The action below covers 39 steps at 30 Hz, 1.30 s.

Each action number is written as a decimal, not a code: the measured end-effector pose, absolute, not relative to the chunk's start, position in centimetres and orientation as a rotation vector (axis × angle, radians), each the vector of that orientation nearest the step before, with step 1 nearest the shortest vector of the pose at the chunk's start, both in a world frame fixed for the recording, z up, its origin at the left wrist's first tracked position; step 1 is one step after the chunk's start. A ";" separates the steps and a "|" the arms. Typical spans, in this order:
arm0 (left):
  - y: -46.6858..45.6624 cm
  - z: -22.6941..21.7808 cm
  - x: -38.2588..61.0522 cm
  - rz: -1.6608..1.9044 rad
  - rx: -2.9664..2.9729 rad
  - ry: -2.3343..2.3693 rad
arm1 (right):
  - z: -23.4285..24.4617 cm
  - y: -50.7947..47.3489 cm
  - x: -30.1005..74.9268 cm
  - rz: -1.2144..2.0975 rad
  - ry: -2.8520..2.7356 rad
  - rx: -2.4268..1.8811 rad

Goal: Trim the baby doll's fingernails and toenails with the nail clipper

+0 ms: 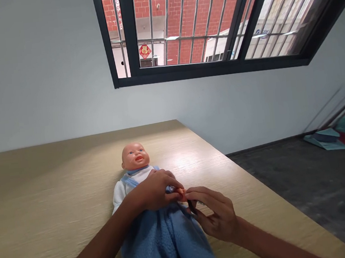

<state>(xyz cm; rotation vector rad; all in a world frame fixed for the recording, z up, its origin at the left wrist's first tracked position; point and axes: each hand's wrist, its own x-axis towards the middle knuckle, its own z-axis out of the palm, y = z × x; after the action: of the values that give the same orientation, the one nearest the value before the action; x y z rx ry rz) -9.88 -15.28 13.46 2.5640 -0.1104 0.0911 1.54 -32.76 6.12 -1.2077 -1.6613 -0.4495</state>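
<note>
A baby doll in a white top and fuzzy blue overalls lies on its back on the wooden table. My left hand reaches across its chest, fingers closed around the doll's small hand. Pinched between the thumb and fingers of my right hand is a small dark tool that looks like a nail clipper. Its tip is right at the doll's fingers; my own fingers partly cover it, so exact contact cannot be made out.
The table's right edge slants down beside my right arm, with dark floor beyond. A white wall and a barred window stand behind. Pale blue and red folded pieces lie on the floor at far right.
</note>
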 end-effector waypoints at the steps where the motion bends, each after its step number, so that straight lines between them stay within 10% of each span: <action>1: -15.3 13.5 -9.9 0.090 2.565 -0.111 | 6.1 -32.8 1.6 -0.489 -1.695 -1.215; 39: -15.6 13.5 -10.1 0.157 2.656 -0.266 | 7.1 -32.9 1.1 -0.482 -1.731 -1.160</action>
<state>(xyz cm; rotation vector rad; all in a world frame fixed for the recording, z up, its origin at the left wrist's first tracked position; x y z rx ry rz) -10.12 -15.60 13.54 2.6555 -0.2661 0.1570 1.05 -32.89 7.15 -1.1602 -1.7312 -0.4821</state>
